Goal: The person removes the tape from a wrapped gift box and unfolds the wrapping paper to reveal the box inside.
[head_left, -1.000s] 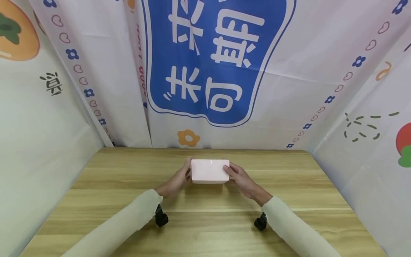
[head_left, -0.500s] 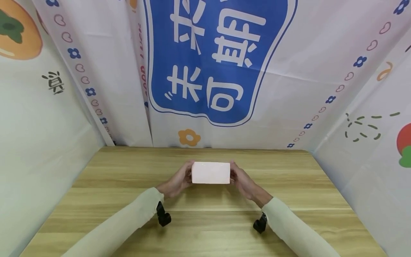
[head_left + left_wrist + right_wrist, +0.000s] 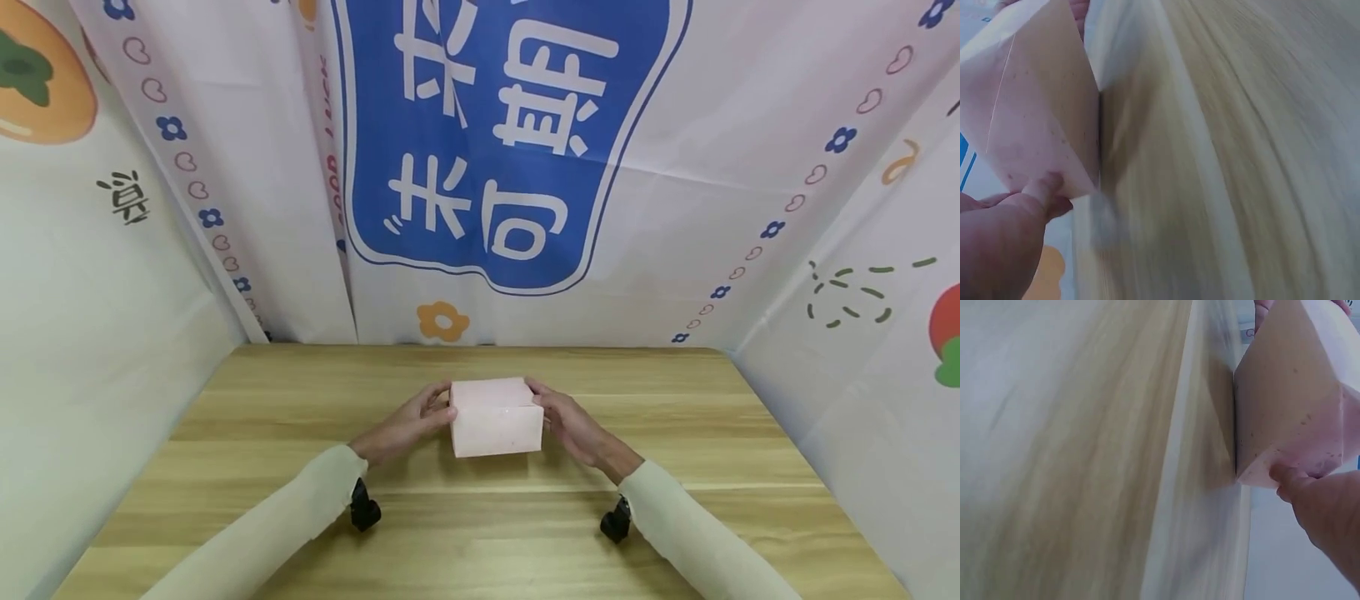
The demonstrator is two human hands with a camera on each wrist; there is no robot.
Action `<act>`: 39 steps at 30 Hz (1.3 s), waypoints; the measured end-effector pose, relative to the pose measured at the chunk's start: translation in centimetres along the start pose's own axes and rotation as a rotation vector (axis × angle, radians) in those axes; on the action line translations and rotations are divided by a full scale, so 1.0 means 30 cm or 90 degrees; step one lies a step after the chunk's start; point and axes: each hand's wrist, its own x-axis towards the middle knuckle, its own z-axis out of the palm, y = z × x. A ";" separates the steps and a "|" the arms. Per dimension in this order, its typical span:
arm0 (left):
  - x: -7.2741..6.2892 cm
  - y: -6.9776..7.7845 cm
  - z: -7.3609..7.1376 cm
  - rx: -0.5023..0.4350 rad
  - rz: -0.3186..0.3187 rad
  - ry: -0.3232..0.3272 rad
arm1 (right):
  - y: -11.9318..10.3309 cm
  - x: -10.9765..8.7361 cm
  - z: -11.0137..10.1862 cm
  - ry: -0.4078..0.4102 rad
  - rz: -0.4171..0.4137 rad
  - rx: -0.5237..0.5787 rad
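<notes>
A pale pink box, with small specks on its faces, is between my two hands over the far middle of the table. My left hand grips its left end, the thumb on the near left edge. At the other end my right hand holds it, with fingers near the top right corner. In the left wrist view the left thumb presses the end face of the box. The right wrist view shows the right thumb against the opposite end of the box. Its underside is hidden.
The wood-grain table ends at a white printed curtain with a blue panel. More printed cloth hangs at both sides. A black wrist camera sits below the left sleeve, another black camera below the right.
The box has tipped so its top and near face both show, and it sits slightly lower in view. The left thumb has come onto its near left edge.
</notes>
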 end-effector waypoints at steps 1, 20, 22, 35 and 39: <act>-0.003 -0.004 -0.002 0.007 0.005 -0.003 | 0.002 -0.002 -0.002 0.001 0.003 -0.012; 0.024 0.015 0.032 0.375 0.041 0.062 | 0.005 0.001 0.019 0.103 -0.114 -0.338; 0.040 0.030 0.043 0.436 0.059 0.060 | -0.006 0.012 0.024 0.116 -0.143 -0.408; 0.093 0.092 0.080 0.692 0.100 0.011 | -0.078 0.042 0.064 0.132 -0.204 -0.718; 0.093 0.093 0.081 0.714 0.110 0.012 | -0.098 0.060 0.079 0.135 -0.203 -0.788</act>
